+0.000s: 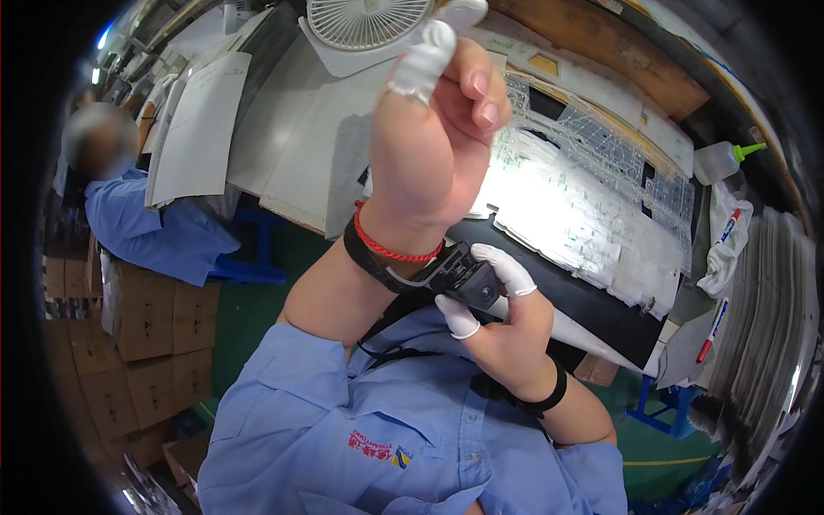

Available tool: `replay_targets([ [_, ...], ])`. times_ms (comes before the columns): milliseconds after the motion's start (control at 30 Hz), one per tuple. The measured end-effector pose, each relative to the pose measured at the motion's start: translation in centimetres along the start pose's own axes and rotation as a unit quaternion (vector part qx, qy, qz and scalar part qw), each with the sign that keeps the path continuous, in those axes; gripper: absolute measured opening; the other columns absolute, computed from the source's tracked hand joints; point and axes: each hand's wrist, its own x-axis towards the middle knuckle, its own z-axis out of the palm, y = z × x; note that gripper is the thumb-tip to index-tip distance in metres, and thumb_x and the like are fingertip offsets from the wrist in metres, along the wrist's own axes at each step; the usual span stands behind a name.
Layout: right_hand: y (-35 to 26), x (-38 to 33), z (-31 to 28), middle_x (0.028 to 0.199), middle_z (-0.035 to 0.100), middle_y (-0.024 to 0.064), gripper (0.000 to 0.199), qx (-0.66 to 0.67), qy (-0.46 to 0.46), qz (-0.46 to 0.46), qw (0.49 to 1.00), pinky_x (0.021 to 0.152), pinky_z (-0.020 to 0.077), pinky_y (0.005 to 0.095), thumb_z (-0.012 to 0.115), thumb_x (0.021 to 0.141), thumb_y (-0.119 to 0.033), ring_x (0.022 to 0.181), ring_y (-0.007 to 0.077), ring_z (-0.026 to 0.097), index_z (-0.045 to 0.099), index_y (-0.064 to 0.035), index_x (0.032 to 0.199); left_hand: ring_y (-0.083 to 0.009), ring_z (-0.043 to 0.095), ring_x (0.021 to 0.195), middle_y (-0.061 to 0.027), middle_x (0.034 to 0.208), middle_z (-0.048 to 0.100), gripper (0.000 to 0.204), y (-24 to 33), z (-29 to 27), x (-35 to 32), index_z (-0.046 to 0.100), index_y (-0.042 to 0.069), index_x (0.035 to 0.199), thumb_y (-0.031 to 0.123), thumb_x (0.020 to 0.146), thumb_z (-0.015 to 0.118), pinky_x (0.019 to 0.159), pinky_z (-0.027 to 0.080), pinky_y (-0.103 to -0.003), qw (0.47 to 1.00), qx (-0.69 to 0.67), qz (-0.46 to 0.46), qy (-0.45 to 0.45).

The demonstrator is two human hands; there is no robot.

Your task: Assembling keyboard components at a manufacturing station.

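Note:
My left hand (433,150) is raised over the worktable, its fingers loosely bent and apart with nothing in them. White finger cots cover its thumb and a finger. Around the left wrist are a red braided cord (390,249) and a black strap (369,262) carrying a small black camera (476,285). My right hand (511,322), with white cots on thumb and index finger, grips that camera from the lower right. A black band (556,390) circles my right wrist. Beyond my hands lie clear plastic sheets (592,219) with green markings, shining under the light, on a black mat (635,330).
A white fan (369,21) stands at the back of the table. At right are a squeeze bottle (721,161), red markers (714,330) and stacked sheets (764,300). A person in blue (163,223) sits at left, near cardboard boxes (146,326) and a blue stool (253,257).

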Motion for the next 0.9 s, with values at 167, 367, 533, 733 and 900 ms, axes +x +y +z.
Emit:
replay_targets([
  [167,0.0,-0.1,0.1,0.098,0.065,0.0128,0.052,-0.056,-0.019,-0.007,0.998,0.078,0.0505,0.0274,0.079,0.069,-0.008,0.087,0.0153,0.064,0.056,0.0043,0.114,-0.0109,0.039,0.060,0.0007,0.070,0.042,0.043,-0.5,-1.7,0.2,0.050,0.002,0.126,0.032,0.099,0.035,0.057,0.032,-0.024,0.964,0.178,0.165,-0.111],
  [367,0.4,-0.1,0.4,0.094,0.065,0.0150,0.053,-0.028,0.004,-0.022,0.999,0.066,0.0519,0.0292,0.079,0.071,-0.014,0.079,0.0214,0.064,0.056,0.0018,0.116,-0.0110,0.038,0.061,0.0005,0.071,0.042,0.044,-1.1,-1.6,0.1,0.048,0.001,0.128,0.033,0.100,0.034,0.057,0.032,-0.025,0.967,0.191,0.145,-0.084],
  [533,1.0,-0.1,0.7,0.097,0.065,0.0096,0.056,0.122,0.002,0.102,0.987,0.070,0.0521,0.0271,0.079,0.074,-0.018,0.086,0.0130,0.062,0.054,0.0021,0.120,-0.0093,0.037,0.061,0.0011,0.071,0.041,0.034,-1.5,-1.4,0.1,0.051,0.003,0.122,0.025,0.099,0.038,0.056,0.031,-0.022,0.994,0.105,0.018,0.015],
  [733,1.7,-0.2,1.1,0.097,0.064,0.0072,0.056,0.175,-0.003,0.145,0.974,0.073,0.0504,0.0258,0.078,0.075,-0.020,0.086,0.0127,0.061,0.054,0.0000,0.122,-0.0088,0.037,0.059,0.0021,0.071,0.040,0.026,-1.5,-1.6,0.4,0.055,0.005,0.114,0.020,0.097,0.043,0.054,0.031,-0.022,0.993,-0.034,-0.073,0.081],
  [900,1.7,-0.1,1.0,0.097,0.064,0.0067,0.057,0.169,-0.025,0.149,0.974,0.074,0.0507,0.0264,0.078,0.075,-0.020,0.089,0.0128,0.061,0.053,-0.0002,0.122,-0.0087,0.037,0.059,0.0023,0.070,0.040,0.026,-1.5,-1.7,0.4,0.055,0.004,0.113,0.020,0.097,0.043,0.054,0.032,-0.022,0.993,-0.046,-0.074,0.085],
])
